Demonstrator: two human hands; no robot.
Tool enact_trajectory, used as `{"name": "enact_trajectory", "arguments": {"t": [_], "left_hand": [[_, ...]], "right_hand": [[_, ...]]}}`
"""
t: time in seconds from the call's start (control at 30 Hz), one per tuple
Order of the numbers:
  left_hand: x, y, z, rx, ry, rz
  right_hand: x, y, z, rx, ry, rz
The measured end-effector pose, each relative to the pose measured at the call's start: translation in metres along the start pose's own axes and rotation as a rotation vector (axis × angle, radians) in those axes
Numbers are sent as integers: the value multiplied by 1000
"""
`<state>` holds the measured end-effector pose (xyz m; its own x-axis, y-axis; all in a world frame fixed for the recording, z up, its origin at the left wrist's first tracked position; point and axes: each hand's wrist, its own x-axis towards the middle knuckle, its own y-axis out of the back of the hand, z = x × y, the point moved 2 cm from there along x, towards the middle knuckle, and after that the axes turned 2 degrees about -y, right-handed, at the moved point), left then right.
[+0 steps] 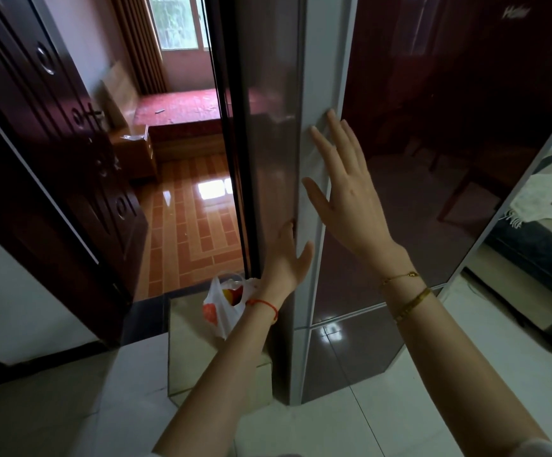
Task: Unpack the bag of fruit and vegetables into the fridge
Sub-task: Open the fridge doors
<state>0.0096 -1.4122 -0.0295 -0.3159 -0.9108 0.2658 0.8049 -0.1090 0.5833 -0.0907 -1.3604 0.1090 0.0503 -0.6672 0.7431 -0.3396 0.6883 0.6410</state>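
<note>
A tall fridge point(433, 133) with glossy dark-red doors stands in front of me, its doors closed. My right hand point(347, 189) lies flat with fingers spread on the door's left edge. My left hand point(288, 255) reaches to the fridge's side corner, fingers hooked at the door's edge, holding nothing loose. A white plastic bag point(225, 305) showing red and yellow produce sits on a low mirrored box point(189, 351) left of the fridge, partly hidden behind my left wrist.
A dark wooden door point(54, 143) stands open on the left, leading into a room with an orange tiled floor point(199, 232) and a bed. A sofa with a cloth point(545, 202) is at the right. White floor tiles lie below.
</note>
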Motion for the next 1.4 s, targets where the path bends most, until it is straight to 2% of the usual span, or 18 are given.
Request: {"name": "enact_trajectory", "arguments": {"t": [0.3, 0.43, 0.77, 1.17, 1.4], "left_hand": [[-4, 0, 6, 40, 15, -19], [-19, 1, 14, 40, 24, -11], [-103, 0, 56, 53, -131, -20], [-180, -10, 123, 55, -362, -249], [-185, -10, 158, -55, -473, -114]], "right_hand": [[-2, 4, -2, 37, 4, -32], [-11, 8, -5, 18, -2, 2], [-72, 57, -21, -12, -85, 120], [-156, 141, -21, -198, -220, 257], [-197, 189, -12, -324, -282, 329]]}}
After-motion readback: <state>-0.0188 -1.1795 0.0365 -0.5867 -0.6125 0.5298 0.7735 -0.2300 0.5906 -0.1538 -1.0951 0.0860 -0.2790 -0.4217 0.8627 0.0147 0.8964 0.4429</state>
